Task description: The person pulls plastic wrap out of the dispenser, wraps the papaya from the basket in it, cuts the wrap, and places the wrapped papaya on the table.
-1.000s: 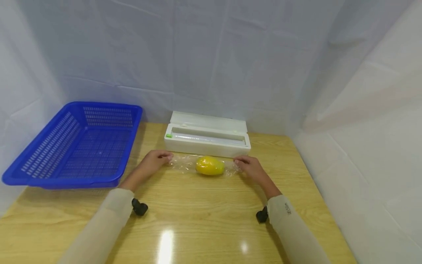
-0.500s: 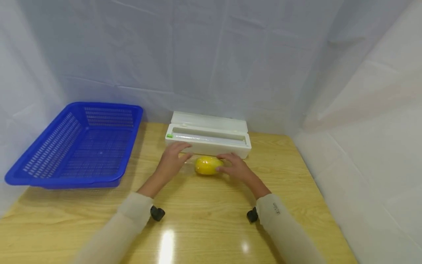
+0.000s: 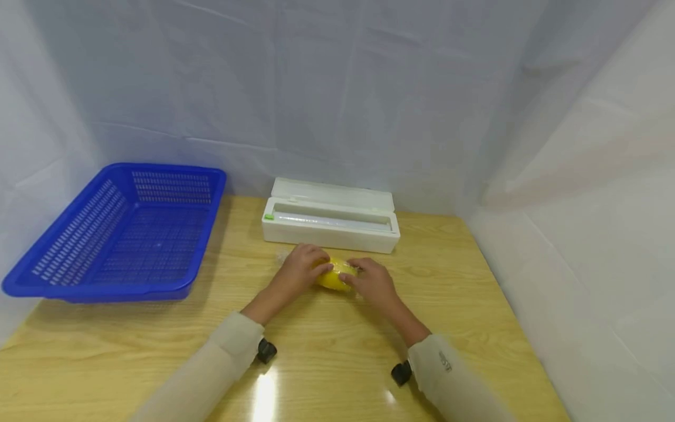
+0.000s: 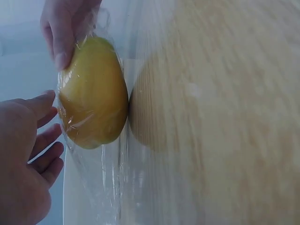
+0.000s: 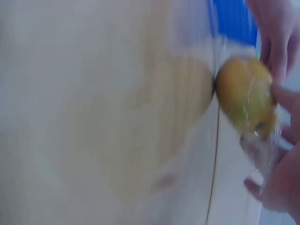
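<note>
Lying on the table (image 3: 327, 351) with its long axis running hand to hand, the film-wrapped yellow fruit (image 3: 334, 281) has the right hand (image 3: 374, 282) pinching one end and, equally near, the left hand (image 3: 296, 271), fingers bent, at the other, its grip unclear.

Three views share that yellow fruit (image 3: 336, 280).
Head view looks down from high; wrist views sit close, sideways.
</note>
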`<control>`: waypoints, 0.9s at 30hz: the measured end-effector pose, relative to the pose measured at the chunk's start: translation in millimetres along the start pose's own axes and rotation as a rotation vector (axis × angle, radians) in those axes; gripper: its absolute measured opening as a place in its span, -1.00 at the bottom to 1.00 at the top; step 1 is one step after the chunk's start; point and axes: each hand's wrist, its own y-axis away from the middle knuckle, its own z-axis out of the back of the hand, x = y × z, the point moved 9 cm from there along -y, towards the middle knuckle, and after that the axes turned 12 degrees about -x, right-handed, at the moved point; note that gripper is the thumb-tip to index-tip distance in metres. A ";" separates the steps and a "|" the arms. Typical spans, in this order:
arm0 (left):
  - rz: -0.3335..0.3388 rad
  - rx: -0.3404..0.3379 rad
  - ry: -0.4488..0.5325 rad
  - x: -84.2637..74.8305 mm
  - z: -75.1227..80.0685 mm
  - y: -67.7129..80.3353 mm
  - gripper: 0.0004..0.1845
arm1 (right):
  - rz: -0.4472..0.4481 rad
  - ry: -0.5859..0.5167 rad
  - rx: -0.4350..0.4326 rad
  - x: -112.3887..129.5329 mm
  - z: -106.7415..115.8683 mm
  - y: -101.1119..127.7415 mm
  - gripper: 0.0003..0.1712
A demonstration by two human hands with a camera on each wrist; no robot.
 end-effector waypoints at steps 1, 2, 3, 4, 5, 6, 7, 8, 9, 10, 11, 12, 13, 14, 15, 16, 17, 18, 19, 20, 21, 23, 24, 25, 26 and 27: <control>0.000 -0.008 0.006 0.3 1.0 0.7 -0.78 | -0.015 -0.001 -0.018 2.5 1.0 5.2 -0.44; 0.004 -0.014 0.013 1.0 1.8 1.4 -0.78 | -0.028 0.005 -0.041 4.7 2.1 9.8 -0.45; 0.013 -0.018 0.019 2.2 2.1 2.2 -0.77 | -0.031 0.011 -0.063 7.4 3.1 14.3 -0.46; 0.020 -0.020 0.022 3.4 2.5 3.1 -0.77 | -0.029 0.012 -0.081 10.1 3.8 18.6 -0.47; 0.029 -0.020 0.025 4.7 2.8 4.1 -0.76 | -0.024 0.010 -0.098 13.4 5.1 22.7 -0.49; 0.035 -0.020 0.030 5.4 3.3 5.3 -0.75 | -0.014 0.016 -0.115 16.8 6.3 26.7 -0.49; 0.038 -0.014 0.035 6.0 3.0 6.4 -0.74 | -0.002 0.028 -0.128 19.7 7.3 30.6 -0.50; 0.044 -0.007 0.042 6.7 2.7 7.3 -0.74 | 0.010 0.041 -0.141 22.3 8.6 34.1 -0.51; 0.050 -0.002 0.053 6.9 2.8 8.3 -0.73 | 0.025 0.059 -0.148 24.6 9.1 37.6 -0.52; 0.047 0.001 0.060 6.2 3.4 9.3 -0.73 | 0.035 0.071 -0.150 26.4 9.2 40.8 -0.52; 0.049 0.008 0.073 5.8 3.5 9.9 -0.73 | 0.044 0.081 -0.149 28.4 9.3 44.0 -0.52; 0.051 0.015 0.091 5.1 3.6 10.5 -0.74 | 0.054 0.093 -0.146 30.1 9.3 47.0 -0.51; 0.058 0.024 0.110 5.0 3.1 11.0 -0.75 | 0.062 0.100 -0.141 31.7 8.9 49.6 -0.51; 0.068 0.036 0.130 4.9 2.7 11.5 -0.75 | 0.066 0.096 -0.134 33.4 8.7 52.1 -0.50; 0.078 0.047 0.149 4.8 2.4 12.3 -0.76 | 0.063 0.087 -0.124 34.5 8.2 54.3 -0.49; 0.095 0.061 0.168 5.3 1.3 13.1 -0.76 | 0.055 0.070 -0.110 35.4 8.0 56.5 -0.48; 0.123 0.079 0.190 7.0 -0.4 13.9 -0.75 | 0.045 0.048 -0.093 36.1 7.9 58.5 -0.47; 0.150 0.094 0.206 8.5 -1.7 14.9 -0.74 | 0.034 0.028 -0.080 36.2 7.7 60.3 -0.46; 0.176 0.109 0.215 10.4 -3.2 16.1 -0.72 | 0.018 0.003 -0.064 35.4 7.2 62.0 -0.45; 0.198 0.122 0.222 12.1 -4.7 17.1 -0.70 | 0.002 -0.030 -0.046 34.4 6.9 63.7 -0.46; 0.219 0.134 0.230 13.8 -6.0 18.1 -0.67 | -0.008 -0.066 -0.030 33.6 6.8 65.1 -0.48; 0.246 0.152 0.245 16.3 -7.4 19.5 -0.62 | -0.016 -0.145 -0.003 31.4 6.1 67.6 -0.55; 0.249 0.155 0.253 17.0 -7.3 20.0 -0.60 | -0.005 -0.183 0.004 30.7 6.0 68.4 -0.60; 0.250 0.156 0.263 17.7 -6.9 20.5 -0.60 | 0.020 -0.219 0.012 31.1 5.6 69.3 -0.65; 0.247 0.154 0.274 18.0 -6.2 20.8 -0.60 | 0.061 -0.249 0.023 33.1 5.3 70.4 -0.68; 0.248 0.152 0.283 18.7 -5.4 21.3 -0.61 | 0.110 -0.264 0.034 36.0 5.0 72.0 -0.68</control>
